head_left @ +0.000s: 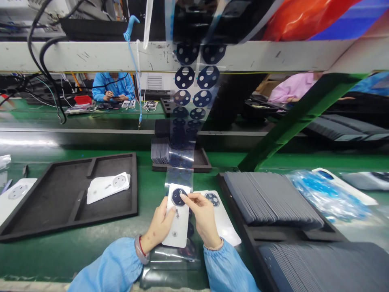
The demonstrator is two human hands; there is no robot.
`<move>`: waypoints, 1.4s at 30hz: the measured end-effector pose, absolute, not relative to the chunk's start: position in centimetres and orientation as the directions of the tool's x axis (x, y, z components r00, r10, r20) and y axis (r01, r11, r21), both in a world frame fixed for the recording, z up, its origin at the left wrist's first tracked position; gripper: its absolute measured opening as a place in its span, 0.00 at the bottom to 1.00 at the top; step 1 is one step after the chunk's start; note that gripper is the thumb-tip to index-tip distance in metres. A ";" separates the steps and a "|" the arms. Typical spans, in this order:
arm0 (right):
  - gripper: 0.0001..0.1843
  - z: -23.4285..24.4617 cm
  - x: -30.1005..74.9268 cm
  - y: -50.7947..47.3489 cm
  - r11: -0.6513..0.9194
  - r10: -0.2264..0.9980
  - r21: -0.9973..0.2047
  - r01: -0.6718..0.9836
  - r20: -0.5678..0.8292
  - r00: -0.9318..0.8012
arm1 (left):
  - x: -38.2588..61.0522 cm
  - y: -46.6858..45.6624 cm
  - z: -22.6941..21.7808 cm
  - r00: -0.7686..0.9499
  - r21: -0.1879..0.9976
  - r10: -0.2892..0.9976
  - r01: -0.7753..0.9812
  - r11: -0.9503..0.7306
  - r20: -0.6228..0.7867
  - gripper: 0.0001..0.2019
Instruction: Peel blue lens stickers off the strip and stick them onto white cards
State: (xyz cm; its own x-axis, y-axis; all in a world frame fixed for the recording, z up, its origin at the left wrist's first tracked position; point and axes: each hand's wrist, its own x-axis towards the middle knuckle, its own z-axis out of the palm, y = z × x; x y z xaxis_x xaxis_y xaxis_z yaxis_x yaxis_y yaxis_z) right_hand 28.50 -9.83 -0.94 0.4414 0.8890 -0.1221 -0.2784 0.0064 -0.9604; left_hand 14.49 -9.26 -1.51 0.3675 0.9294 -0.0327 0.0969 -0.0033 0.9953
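My left hand [158, 227] grips a white phone back cover [176, 225] from its left edge, holding it upright over the green bench. My right hand [203, 218] pinches at the dark round camera ring [178, 196] near the cover's top, fingers closed on it. A clear film strip [191, 101] carrying several dark round rings hangs from above down to the cover. A second white cover [223, 221] with a dark ring lies just right of my right hand.
A black foam tray [60, 202] at left holds one white cover [107, 186]. Stacks of grey sheets [270, 196] fill trays at right. Blue plastic wrap [322, 194] lies far right. Across the conveyor [91, 136], two people work.
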 end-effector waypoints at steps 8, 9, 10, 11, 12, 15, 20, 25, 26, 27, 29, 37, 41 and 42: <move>0.19 -0.9 28.4 -9.9 0.010 0.885 -0.971 -0.238 -0.102 0.455 | 14.4 -9.2 -1.7 0.369 0.993 0.929 0.119 -0.003 -0.041 0.12; 0.19 -1.0 28.4 -9.9 0.011 0.884 -0.974 -0.228 -0.098 0.457 | 14.4 -9.2 -1.7 0.369 0.992 0.928 0.123 -0.005 -0.042 0.12; 0.19 -1.1 28.4 -9.9 0.011 0.884 -0.976 -0.216 -0.091 0.459 | 14.4 -9.2 -1.8 0.370 0.992 0.928 0.128 -0.008 -0.040 0.12; 0.19 -1.2 28.4 -9.9 0.012 0.885 -0.980 -0.197 -0.082 0.458 | 14.3 -9.2 -1.8 0.371 0.991 0.928 0.132 -0.014 -0.036 0.12; 0.18 -1.3 28.4 -9.9 0.012 0.886 -0.985 -0.171 -0.069 0.458 | 14.4 -9.2 -1.7 0.372 0.991 0.928 0.135 -0.020 -0.032 0.12; 0.16 -1.6 28.2 -10.0 0.018 0.883 -1.000 -0.023 0.005 0.469 | 14.4 -9.3 -1.7 0.363 0.991 0.931 0.134 -0.023 -0.028 0.13; 0.15 -1.2 27.5 -10.5 0.135 0.795 -0.935 0.329 0.301 0.527 | 14.7 -9.5 -2.0 0.256 0.996 0.966 0.089 0.013 -0.036 0.15; 0.46 -0.9 27.3 -10.3 0.143 0.825 -0.961 0.237 0.248 0.507 | 14.9 -9.3 -2.3 0.237 0.999 0.971 0.046 0.017 -0.027 0.16; 0.40 -0.9 27.4 -10.2 0.138 0.867 -0.976 0.170 0.202 0.456 | 14.9 -9.3 -2.2 0.269 0.999 0.963 0.049 0.007 -0.020 0.16; 0.31 -1.0 27.5 -10.2 0.128 0.902 -0.986 0.104 0.159 0.401 | 15.0 -9.3 -2.2 0.302 0.999 0.953 0.050 -0.002 -0.013 0.17; 0.18 -1.1 27.7 -10.0 0.112 0.935 -0.994 0.005 0.107 0.339 | 15.0 -9.2 -2.1 0.354 0.999 0.935 0.039 0.003 -0.016 0.19; 0.38 -1.0 27.8 -10.1 0.042 0.995 -0.970 -0.241 0.020 0.093 | 14.5 -8.4 -2.0 0.275 0.986 0.958 -0.118 0.114 -0.078 0.21; 0.37 -1.0 27.2 -10.1 -0.019 0.994 -0.942 -0.336 -0.055 0.098 | 14.6 -8.2 -1.9 0.309 0.996 0.951 -0.078 0.049 -0.022 0.20; 0.36 -0.9 27.4 -10.0 -0.028 0.989 -0.940 -0.341 -0.076 0.126 | 14.6 -8.2 -1.7 0.347 0.998 0.938 -0.054 0.043 -0.022 0.18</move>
